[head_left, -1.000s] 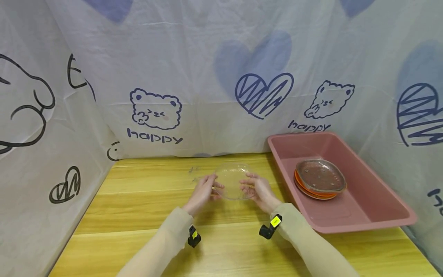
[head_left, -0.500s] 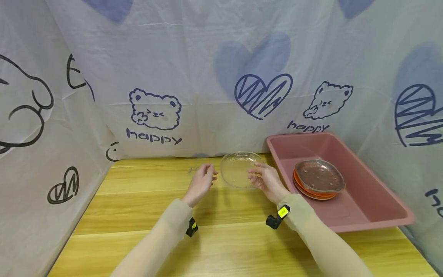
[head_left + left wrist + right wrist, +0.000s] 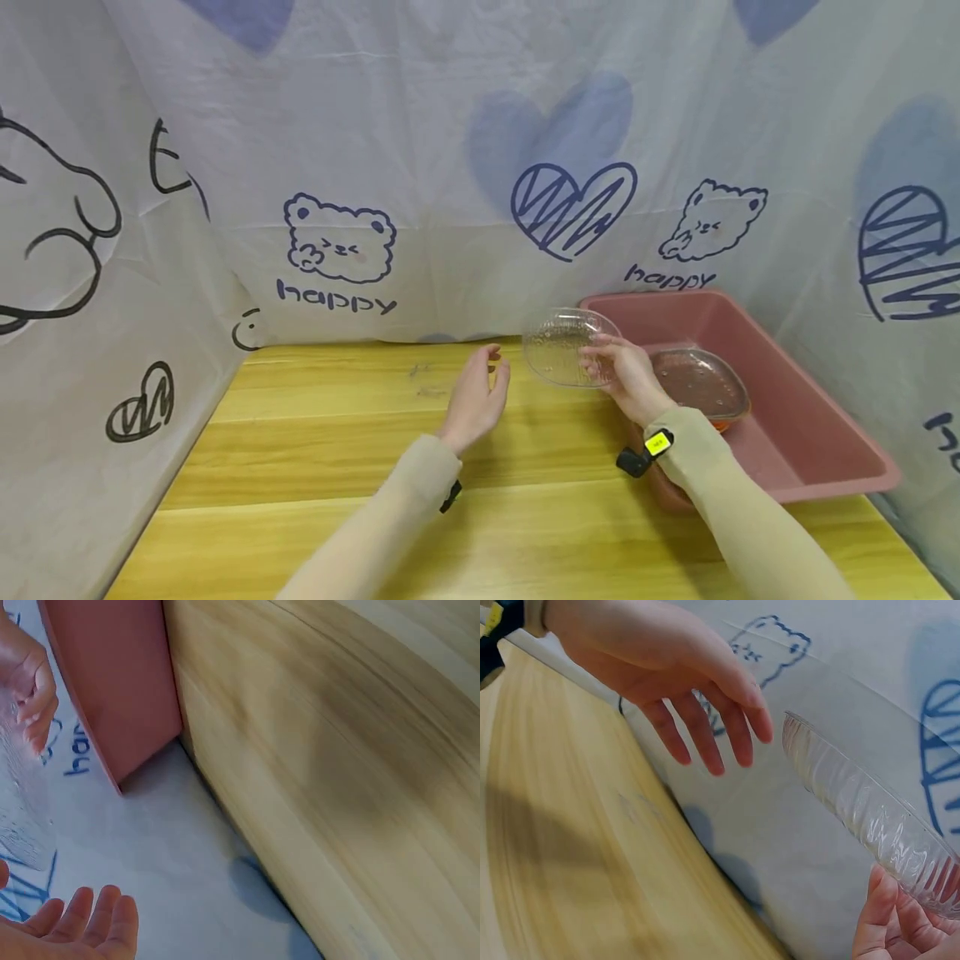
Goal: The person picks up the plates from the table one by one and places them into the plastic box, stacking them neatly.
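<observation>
A clear, shallow plastic dish [image 3: 558, 350] with ribbed sides is raised above the table's back edge in the head view. My right hand [image 3: 633, 379] pinches it by its right edge. The right wrist view shows the dish [image 3: 862, 799] tilted, with the right fingers [image 3: 881, 904] at its lower end. My left hand [image 3: 477, 400] is to the left of the dish, apart from it and holding nothing. Its fingers [image 3: 124, 922] are spread and slightly bent in the left wrist view.
On the right stands a pink tub [image 3: 810, 433]. Inside, another clear dish [image 3: 697, 379] lies on top of orange plates [image 3: 722, 425], partly hidden by my right hand and arm. Faint marks [image 3: 431, 390] show on the wooden table [image 3: 300, 467]. A printed white curtain [image 3: 450, 150] hangs behind.
The dish has risen and moved right toward the tub in my right hand. My left hand, beside the dish's left edge at first, has come off it and also shifted right.
</observation>
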Demonstrator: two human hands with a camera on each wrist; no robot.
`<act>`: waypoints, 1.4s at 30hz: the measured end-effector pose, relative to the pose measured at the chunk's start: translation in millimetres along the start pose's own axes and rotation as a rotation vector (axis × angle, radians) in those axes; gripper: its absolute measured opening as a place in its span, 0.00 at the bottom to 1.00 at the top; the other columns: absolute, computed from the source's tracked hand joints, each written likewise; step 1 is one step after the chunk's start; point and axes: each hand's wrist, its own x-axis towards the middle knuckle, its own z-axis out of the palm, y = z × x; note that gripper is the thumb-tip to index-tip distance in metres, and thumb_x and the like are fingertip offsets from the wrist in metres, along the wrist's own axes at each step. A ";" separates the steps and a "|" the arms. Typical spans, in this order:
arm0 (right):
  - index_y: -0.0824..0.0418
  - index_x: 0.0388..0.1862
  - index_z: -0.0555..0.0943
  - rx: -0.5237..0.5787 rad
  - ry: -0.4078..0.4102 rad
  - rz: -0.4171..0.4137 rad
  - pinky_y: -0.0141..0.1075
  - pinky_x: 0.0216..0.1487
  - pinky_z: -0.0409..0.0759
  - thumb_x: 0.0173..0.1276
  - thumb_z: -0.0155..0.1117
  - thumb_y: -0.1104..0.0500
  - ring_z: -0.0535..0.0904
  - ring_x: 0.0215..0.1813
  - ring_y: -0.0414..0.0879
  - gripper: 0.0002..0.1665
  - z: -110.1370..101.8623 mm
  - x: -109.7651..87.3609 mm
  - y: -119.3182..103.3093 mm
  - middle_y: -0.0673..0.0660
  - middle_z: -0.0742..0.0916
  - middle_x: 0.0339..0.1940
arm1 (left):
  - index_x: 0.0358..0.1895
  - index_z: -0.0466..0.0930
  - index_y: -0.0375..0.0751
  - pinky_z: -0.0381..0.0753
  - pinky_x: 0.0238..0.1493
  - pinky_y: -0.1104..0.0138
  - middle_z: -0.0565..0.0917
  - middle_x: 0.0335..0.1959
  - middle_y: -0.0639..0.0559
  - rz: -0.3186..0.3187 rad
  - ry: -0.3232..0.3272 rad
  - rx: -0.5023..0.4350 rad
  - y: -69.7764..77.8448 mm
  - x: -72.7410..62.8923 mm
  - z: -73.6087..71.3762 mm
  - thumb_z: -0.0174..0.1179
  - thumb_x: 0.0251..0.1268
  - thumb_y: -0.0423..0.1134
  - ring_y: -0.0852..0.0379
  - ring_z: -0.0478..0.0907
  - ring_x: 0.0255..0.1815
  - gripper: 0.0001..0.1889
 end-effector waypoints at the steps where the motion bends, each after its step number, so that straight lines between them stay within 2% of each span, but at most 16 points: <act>1: 0.59 0.69 0.63 0.009 0.000 0.001 0.25 0.32 0.80 0.79 0.42 0.64 0.80 0.29 0.36 0.21 -4.7 -0.6 -1.9 0.45 0.87 0.35 | 0.74 0.62 0.38 0.77 0.68 0.49 0.73 0.69 0.40 0.017 -0.003 0.009 2.6 -0.3 3.2 0.41 0.83 0.47 0.41 0.73 0.68 0.26; 7: 0.61 0.80 0.53 0.017 -0.003 0.006 0.27 0.38 0.82 0.80 0.38 0.63 0.84 0.35 0.35 0.31 -32.4 -3.9 -10.0 0.41 0.89 0.33 | 0.75 0.61 0.38 0.72 0.74 0.50 0.71 0.72 0.41 0.109 -0.024 0.098 17.3 -3.7 20.7 0.41 0.83 0.47 0.44 0.70 0.73 0.26; 11: 0.59 0.82 0.50 0.002 -0.014 -0.003 0.27 0.40 0.82 0.81 0.40 0.62 0.84 0.34 0.34 0.33 -50.0 -5.6 -14.7 0.38 0.89 0.33 | 0.75 0.62 0.38 0.72 0.75 0.53 0.72 0.71 0.43 0.178 -0.034 0.172 23.6 -5.2 32.2 0.42 0.83 0.47 0.46 0.70 0.73 0.26; 14: 0.56 0.78 0.55 0.008 -0.017 -0.003 0.27 0.39 0.82 0.81 0.42 0.61 0.83 0.34 0.33 0.28 -63.9 -6.6 -17.3 0.38 0.88 0.34 | 0.74 0.64 0.38 0.73 0.75 0.55 0.73 0.71 0.44 0.224 -0.042 0.208 27.5 -7.1 41.7 0.42 0.83 0.46 0.47 0.71 0.72 0.25; 18: 0.50 0.66 0.63 0.010 -0.020 -0.009 0.27 0.39 0.82 0.82 0.40 0.60 0.83 0.35 0.34 0.18 -82.2 -7.7 -20.7 0.38 0.89 0.34 | 0.73 0.65 0.39 0.74 0.74 0.58 0.73 0.70 0.45 0.283 -0.065 0.278 32.8 -9.6 54.3 0.42 0.82 0.45 0.49 0.73 0.70 0.24; 21: 0.48 0.63 0.65 0.007 -0.011 -0.019 0.27 0.39 0.81 0.82 0.40 0.59 0.84 0.35 0.34 0.15 -95.2 -8.0 -23.3 0.38 0.90 0.35 | 0.72 0.66 0.40 0.74 0.73 0.59 0.74 0.69 0.47 0.327 -0.074 0.342 37.5 -11.2 62.6 0.42 0.82 0.45 0.50 0.74 0.69 0.23; 27: 0.50 0.70 0.62 0.046 0.004 -0.031 0.27 0.40 0.83 0.82 0.42 0.58 0.84 0.37 0.35 0.20 -119.0 -6.0 -24.4 0.39 0.90 0.36 | 0.72 0.67 0.44 0.73 0.74 0.61 0.74 0.70 0.50 0.381 -0.111 0.460 45.8 -14.8 79.8 0.42 0.82 0.46 0.53 0.74 0.70 0.23; 35: 0.50 0.60 0.67 0.161 0.010 -0.014 0.27 0.42 0.86 0.82 0.45 0.59 0.84 0.37 0.38 0.12 -141.9 0.7 -20.5 0.45 0.90 0.34 | 0.71 0.71 0.49 0.70 0.76 0.65 0.74 0.72 0.52 0.531 -0.159 0.613 56.5 -13.4 101.7 0.41 0.82 0.48 0.56 0.71 0.73 0.22; 39: 0.49 0.58 0.67 0.151 0.003 -0.006 0.27 0.42 0.85 0.83 0.44 0.58 0.84 0.37 0.37 0.10 -148.5 3.2 -16.1 0.44 0.90 0.34 | 0.72 0.70 0.52 0.68 0.77 0.67 0.72 0.74 0.55 0.573 -0.237 0.653 59.0 -15.6 110.6 0.40 0.83 0.49 0.58 0.69 0.75 0.22; 42: 0.50 0.58 0.67 0.123 0.004 -0.035 0.26 0.41 0.85 0.83 0.44 0.58 0.86 0.37 0.36 0.10 -153.0 4.8 -14.0 0.44 0.90 0.34 | 0.72 0.71 0.53 0.65 0.79 0.67 0.71 0.75 0.55 0.588 -0.277 0.662 58.8 -17.1 115.9 0.38 0.83 0.50 0.58 0.68 0.76 0.23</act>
